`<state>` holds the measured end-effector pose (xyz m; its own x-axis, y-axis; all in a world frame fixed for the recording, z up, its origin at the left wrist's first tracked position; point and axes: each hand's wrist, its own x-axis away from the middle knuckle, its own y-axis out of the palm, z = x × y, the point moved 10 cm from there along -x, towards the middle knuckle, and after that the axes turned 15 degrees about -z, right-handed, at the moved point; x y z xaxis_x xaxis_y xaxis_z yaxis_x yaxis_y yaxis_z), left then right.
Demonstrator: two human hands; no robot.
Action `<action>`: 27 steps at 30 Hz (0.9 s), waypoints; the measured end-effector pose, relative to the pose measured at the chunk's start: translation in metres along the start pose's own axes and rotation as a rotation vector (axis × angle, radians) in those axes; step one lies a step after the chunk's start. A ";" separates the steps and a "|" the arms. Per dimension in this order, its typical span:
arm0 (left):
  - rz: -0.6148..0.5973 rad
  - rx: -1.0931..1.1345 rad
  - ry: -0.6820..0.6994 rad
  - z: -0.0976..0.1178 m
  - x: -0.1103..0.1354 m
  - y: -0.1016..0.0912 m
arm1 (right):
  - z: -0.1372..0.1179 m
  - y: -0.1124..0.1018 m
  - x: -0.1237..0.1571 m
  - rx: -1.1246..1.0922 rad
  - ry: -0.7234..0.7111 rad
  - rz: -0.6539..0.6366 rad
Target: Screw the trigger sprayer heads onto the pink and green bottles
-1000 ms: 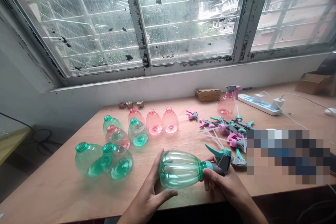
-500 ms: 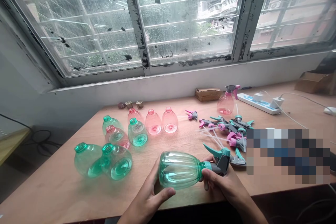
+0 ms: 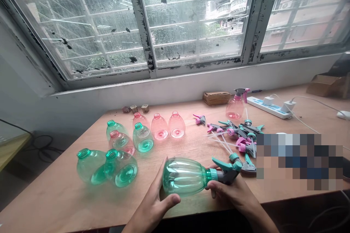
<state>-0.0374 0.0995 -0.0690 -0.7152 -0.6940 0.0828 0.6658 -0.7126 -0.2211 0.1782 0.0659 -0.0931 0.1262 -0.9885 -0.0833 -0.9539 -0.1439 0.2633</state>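
Note:
A clear green spray bottle [image 3: 183,176] lies on its side over the near edge of the wooden table [image 3: 68,196]. My left hand [image 3: 156,202] cups its round body, thumb pressed against the lower side. My right hand [image 3: 232,191] is wrapped round the bottle's neck and the teal-and-grey trigger head [image 3: 226,169] fitted on it. Both hands are closed on the same bottle.
Several empty green and pink bottles [image 3: 123,149] lie to the left and behind. A heap of pink and teal trigger heads [image 3: 240,134] sits at the right, with a finished pink spray bottle [image 3: 236,105], a power strip [image 3: 270,107] and a brown box [image 3: 217,98] beyond. A blurred patch covers the right.
The trigger head has turned a little on the neck under my right hand, and the bottle has shifted slightly left. My left thumb has slid along the body.

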 end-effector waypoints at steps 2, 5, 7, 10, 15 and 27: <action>-0.012 -0.011 0.003 0.003 -0.002 0.000 | 0.001 0.000 -0.001 0.011 0.023 -0.011; 0.011 -0.012 -0.016 0.002 -0.003 -0.003 | 0.002 0.004 -0.004 0.033 0.024 -0.095; 0.035 -0.002 -0.020 0.001 -0.004 -0.004 | 0.002 0.002 -0.005 0.026 0.009 -0.096; 0.068 -0.038 0.000 0.001 -0.004 -0.006 | 0.004 -0.004 -0.005 -0.031 -0.024 -0.032; 0.054 -0.050 0.038 0.001 -0.004 -0.005 | 0.006 -0.005 -0.005 -0.032 -0.064 -0.036; 0.061 -0.023 0.052 0.004 -0.002 -0.004 | 0.009 -0.012 -0.006 0.042 -0.061 0.008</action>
<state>-0.0375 0.1038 -0.0640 -0.6842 -0.7290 0.0179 0.7036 -0.6664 -0.2467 0.1868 0.0736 -0.1042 0.1026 -0.9848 -0.1405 -0.9655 -0.1325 0.2240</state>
